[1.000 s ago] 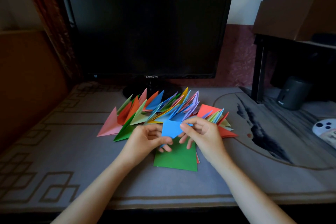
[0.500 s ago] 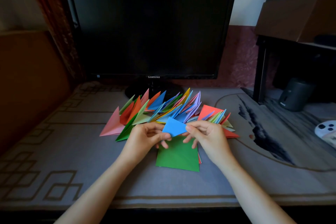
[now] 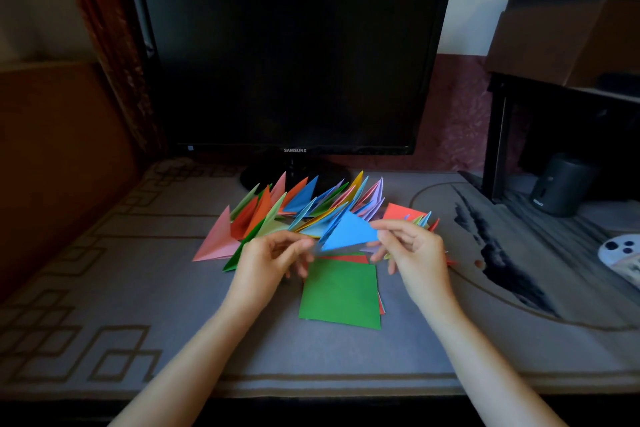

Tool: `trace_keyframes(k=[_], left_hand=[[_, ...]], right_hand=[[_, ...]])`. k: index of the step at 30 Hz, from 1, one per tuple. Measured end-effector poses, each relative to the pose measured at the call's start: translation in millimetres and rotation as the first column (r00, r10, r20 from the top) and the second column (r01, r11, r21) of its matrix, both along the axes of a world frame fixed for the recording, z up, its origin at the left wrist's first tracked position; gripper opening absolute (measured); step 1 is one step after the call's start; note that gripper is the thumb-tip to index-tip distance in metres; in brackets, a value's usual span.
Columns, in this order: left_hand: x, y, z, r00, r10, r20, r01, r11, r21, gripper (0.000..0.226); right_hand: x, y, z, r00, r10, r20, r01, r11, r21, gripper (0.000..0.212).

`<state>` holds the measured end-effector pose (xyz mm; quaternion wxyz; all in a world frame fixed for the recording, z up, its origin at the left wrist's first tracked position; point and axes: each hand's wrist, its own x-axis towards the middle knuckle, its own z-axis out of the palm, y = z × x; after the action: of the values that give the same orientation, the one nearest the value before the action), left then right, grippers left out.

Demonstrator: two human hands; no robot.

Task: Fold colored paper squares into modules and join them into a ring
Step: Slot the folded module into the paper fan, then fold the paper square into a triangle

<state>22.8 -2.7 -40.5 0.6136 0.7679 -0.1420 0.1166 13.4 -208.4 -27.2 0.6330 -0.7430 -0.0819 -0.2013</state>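
Right grip (image 3: 415,253): thumb and forefinger pinch the right corner of a blue triangle (image 3: 349,232), other fingers spread loose below it. Blue triangle: folded, held in the air above the tabletop (image 3: 173,288), between my two hands, long point toward the left. Left grip (image 3: 266,260): fingers loosely curled, tips just beside the triangle's lower left point; blurred, so I cannot tell whether they touch it or hold it. Green square (image 3: 341,291): flat on the tabletop under my hands, topmost of a small stack, red edges showing along its far and right sides. Modules (image 3: 301,201): a fanned row of folded triangles behind the blue one, standing on edge, in orange, green, blue, yellow, pink and lilac. Pink triangle (image 3: 220,239): at the row's left end. Red sheet (image 3: 401,211): behind my right grip, with a few more folded points beside it. Monitor (image 3: 287,62): dark, at the back. Speaker (image 3: 557,184): far right, beneath a shelf.
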Motion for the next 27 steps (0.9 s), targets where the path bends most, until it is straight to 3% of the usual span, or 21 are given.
trace_keyframes(k=[3, 6, 9, 12, 14, 16, 19, 21, 24, 27], left_hand=[[5.5, 3.7, -8.3, 0.979, 0.005, 0.204, -0.069, 0.948, 0.309, 0.012], [8.7, 4.3, -15.5, 0.966, -0.183, 0.182, 0.067, 0.861, 0.505, 0.048], [9.5, 4.2, -19.6, 0.957, -0.268, 0.115, 0.161, 0.815, 0.557, 0.068], [10.9, 4.2, -20.2, 0.959, -0.266, 0.101, 0.166, 0.811, 0.56, 0.063], [10.4, 5.1, -19.0, 0.957, -0.27, 0.107, 0.169, 0.818, 0.549, 0.07], [9.2, 6.0, -17.9, 0.956, -0.273, 0.105, 0.17, 0.812, 0.558, 0.076], [8.1, 7.5, -16.8, 0.961, -0.251, 0.116, 0.147, 0.817, 0.558, 0.074], [8.0, 8.8, -16.5, 0.965, -0.234, 0.121, 0.127, 0.815, 0.565, 0.071], [7.8, 9.8, -15.9, 0.961, -0.243, 0.132, 0.125, 0.808, 0.576, 0.063], [7.3, 9.5, -15.0, 0.957, -0.248, 0.148, 0.121, 0.81, 0.573, 0.055]], right_hand=[[5.9, -5.6, 5.3, 0.997, -0.079, -0.024, 0.079, 0.997, 0.019, 0.025], [9.3, -7.3, 8.3, 0.991, -0.122, -0.053, 0.12, 0.992, -0.039, 0.019], [7.8, -5.1, 6.7, 0.987, -0.155, -0.036, 0.15, 0.982, -0.113, 0.017], [9.4, 0.4, 1.6, 0.985, -0.171, -0.033, 0.16, 0.964, -0.21, 0.017], [13.6, 5.0, -1.5, 0.983, -0.176, -0.046, 0.154, 0.94, -0.304, 0.018], [17.0, 9.7, -3.0, 0.981, -0.192, -0.031, 0.153, 0.859, -0.489, 0.02], [16.8, 15.1, -4.5, 0.964, -0.241, 0.108, 0.224, 0.532, -0.817, 0.02], [17.2, 16.8, -8.8, 0.958, -0.221, 0.182, 0.258, 0.389, -0.884, 0.02], [20.5, 18.6, -17.2, 0.952, -0.183, 0.244, 0.297, 0.37, -0.88, 0.011], [25.4, 17.2, -23.6, 0.94, -0.188, 0.285, 0.339, 0.401, -0.851, 0.022]])
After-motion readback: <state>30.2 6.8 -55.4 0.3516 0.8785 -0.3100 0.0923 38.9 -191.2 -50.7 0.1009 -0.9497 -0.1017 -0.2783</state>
